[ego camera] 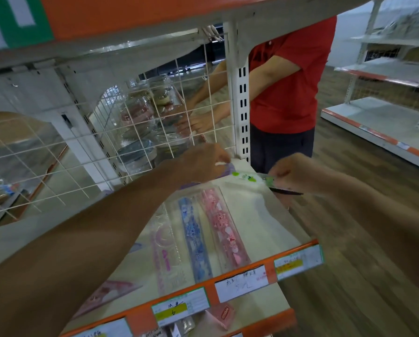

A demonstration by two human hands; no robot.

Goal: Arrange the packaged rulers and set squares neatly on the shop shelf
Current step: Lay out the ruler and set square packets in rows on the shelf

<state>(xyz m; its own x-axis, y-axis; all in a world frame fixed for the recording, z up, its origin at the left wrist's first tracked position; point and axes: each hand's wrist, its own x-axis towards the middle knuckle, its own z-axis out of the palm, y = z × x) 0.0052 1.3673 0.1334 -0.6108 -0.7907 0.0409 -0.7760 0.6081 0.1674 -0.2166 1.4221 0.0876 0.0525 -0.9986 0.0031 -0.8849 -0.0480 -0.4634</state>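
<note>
- Left forearm [94, 239], nearest the lens, reaching to the shelf's far corner. Left hand [203, 161] has its fingers curled over a purple packet [226, 171]; cannot tell whether it grips it.
- Shelf [264, 215], white with an orange front edge, carrying the stock.
- Wire grid [58, 166], white, at the shelf's back.
- Person in red shirt [293, 76], standing beyond the upright, hands behind the grid.
- Right hand [293, 171], thumb and fingers pinching one end of the green ruler.
- Green ruler [249, 177], packaged, held above the shelf's far right corner, between both hands.
- Pink ruler [225, 229], blue ruler [196, 237] and clear stencil ruler [164, 244], lying side by side on the shelf, ends toward the front edge.
- Price labels [240, 283], on the orange edge.
</note>
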